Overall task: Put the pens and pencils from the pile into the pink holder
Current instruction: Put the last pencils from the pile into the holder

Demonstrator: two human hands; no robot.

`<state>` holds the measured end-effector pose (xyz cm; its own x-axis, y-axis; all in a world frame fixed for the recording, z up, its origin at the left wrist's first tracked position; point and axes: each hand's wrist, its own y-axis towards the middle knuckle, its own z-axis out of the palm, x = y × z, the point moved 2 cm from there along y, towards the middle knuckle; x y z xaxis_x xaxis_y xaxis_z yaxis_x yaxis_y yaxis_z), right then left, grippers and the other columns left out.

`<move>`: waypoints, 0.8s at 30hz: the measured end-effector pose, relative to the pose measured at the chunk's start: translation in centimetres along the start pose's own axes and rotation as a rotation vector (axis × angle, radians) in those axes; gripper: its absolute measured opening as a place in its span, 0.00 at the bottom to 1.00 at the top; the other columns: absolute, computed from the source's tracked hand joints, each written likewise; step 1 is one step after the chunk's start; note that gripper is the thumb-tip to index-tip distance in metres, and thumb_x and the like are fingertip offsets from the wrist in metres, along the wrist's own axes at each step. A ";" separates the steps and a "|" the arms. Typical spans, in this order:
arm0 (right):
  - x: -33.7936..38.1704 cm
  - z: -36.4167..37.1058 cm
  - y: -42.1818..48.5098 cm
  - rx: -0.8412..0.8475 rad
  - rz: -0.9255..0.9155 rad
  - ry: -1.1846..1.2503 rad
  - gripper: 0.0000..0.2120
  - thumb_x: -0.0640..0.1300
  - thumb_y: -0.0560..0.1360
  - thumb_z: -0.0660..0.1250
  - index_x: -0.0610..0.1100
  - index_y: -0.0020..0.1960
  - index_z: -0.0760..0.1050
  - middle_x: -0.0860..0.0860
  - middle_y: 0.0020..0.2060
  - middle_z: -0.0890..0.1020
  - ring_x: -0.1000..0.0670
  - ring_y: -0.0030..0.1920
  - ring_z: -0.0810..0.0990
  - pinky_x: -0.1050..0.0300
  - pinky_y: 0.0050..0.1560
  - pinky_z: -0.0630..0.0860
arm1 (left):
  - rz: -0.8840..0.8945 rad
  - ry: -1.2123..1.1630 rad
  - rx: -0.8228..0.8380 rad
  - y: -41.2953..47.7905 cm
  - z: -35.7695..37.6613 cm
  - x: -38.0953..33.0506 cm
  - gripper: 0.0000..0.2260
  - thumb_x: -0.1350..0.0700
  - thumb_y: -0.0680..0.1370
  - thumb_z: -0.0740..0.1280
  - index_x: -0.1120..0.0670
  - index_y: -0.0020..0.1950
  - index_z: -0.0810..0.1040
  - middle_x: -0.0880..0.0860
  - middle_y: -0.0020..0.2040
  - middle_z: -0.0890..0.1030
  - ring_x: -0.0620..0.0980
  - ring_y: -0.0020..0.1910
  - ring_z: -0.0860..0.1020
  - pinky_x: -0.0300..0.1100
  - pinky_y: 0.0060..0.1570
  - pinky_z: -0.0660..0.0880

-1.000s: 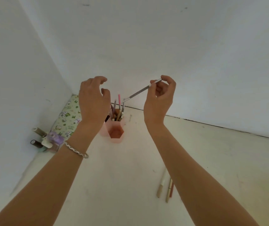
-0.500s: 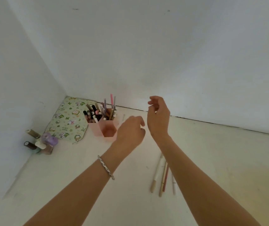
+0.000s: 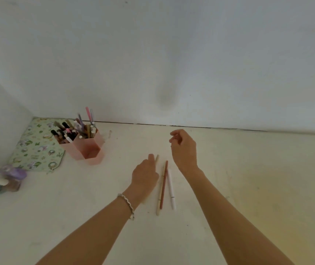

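Far left, a cluster of small nail polish bottles (image 3: 1,178), labels too blurry to read; next up a green floral fabric pouch (image 3: 36,148); right beside it the pink hexagonal plastic holder (image 3: 93,150), back cells crammed with pens; mid cream tabletop (image 3: 248,188), the left hand (image 3: 145,175) curls over a beige pen (image 3: 157,158), can't tell if its grip has it; alongside lie a cream pencil (image 3: 159,197), a reddish-brown pencil (image 3: 163,188) and a white pen (image 3: 171,190); the right hand (image 3: 184,150) hovers above them, grip loose, holding nothing.

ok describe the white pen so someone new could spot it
On the pale tabletop, right of the pink holder, a few pens lie side by side. The white pen is the rightmost, next to a reddish-brown pencil, and the only pure white one.
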<state>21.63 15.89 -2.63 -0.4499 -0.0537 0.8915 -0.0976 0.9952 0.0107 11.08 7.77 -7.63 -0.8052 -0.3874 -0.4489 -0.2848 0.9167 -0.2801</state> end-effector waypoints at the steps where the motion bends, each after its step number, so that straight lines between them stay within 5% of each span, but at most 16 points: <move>1: -0.4 -0.3 0.0 0.046 0.023 -0.067 0.12 0.34 0.74 0.58 0.46 0.50 0.77 0.51 0.34 0.79 0.53 0.32 0.75 0.60 0.35 0.74 | -0.013 -0.032 -0.045 0.4 -0.8 0.1 0.19 0.60 0.76 0.65 0.56 0.65 0.65 0.56 0.51 0.78 0.56 0.46 0.80 0.45 0.41 0.75; 9: -3.9 -0.1 -2.4 0.442 0.160 -0.626 0.17 0.46 0.74 0.66 0.44 0.60 0.67 0.49 0.44 0.76 0.46 0.42 0.78 0.56 0.38 0.72 | 0.059 -0.129 -0.178 0.9 -4.2 -1.1 0.34 0.60 0.77 0.64 0.49 0.78 0.52 0.55 0.51 0.74 0.54 0.43 0.78 0.47 0.43 0.78; 13: -5.0 1.3 -3.5 0.536 0.087 -0.755 0.17 0.41 0.77 0.62 0.42 0.64 0.64 0.45 0.48 0.78 0.43 0.46 0.80 0.52 0.43 0.75 | 0.074 -0.246 -0.279 0.5 -5.0 -1.3 0.30 0.62 0.76 0.64 0.51 0.76 0.58 0.56 0.53 0.75 0.51 0.40 0.76 0.43 0.40 0.76; 18: -3.6 1.2 -1.7 0.344 0.106 -0.644 0.17 0.39 0.76 0.63 0.40 0.63 0.67 0.43 0.53 0.75 0.42 0.47 0.77 0.53 0.44 0.72 | 0.084 -0.392 -0.495 0.8 -9.5 -0.1 0.32 0.62 0.74 0.66 0.48 0.75 0.59 0.52 0.54 0.75 0.51 0.40 0.79 0.44 0.41 0.79; 21: 0.2 2.7 0.2 0.182 0.016 -0.442 0.19 0.36 0.71 0.64 0.41 0.61 0.69 0.43 0.53 0.73 0.44 0.43 0.73 0.55 0.44 0.68 | 0.097 -0.471 -0.718 1.2 -14.8 1.9 0.29 0.61 0.72 0.67 0.45 0.69 0.62 0.50 0.47 0.76 0.45 0.35 0.79 0.34 0.32 0.73; 24: 4.6 5.1 1.3 0.115 -0.063 -0.192 0.19 0.36 0.70 0.64 0.45 0.60 0.69 0.47 0.51 0.75 0.46 0.44 0.75 0.53 0.45 0.72 | 0.097 -0.576 -0.905 1.2 -19.9 4.6 0.27 0.61 0.71 0.67 0.43 0.65 0.63 0.47 0.44 0.75 0.43 0.33 0.79 0.35 0.31 0.77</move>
<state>14.92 16.49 -0.84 -0.5996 -0.1410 0.7878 -0.2264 0.9740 0.0020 -3.30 9.02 6.85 -0.5464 -0.0799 -0.8337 -0.7020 0.5866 0.4038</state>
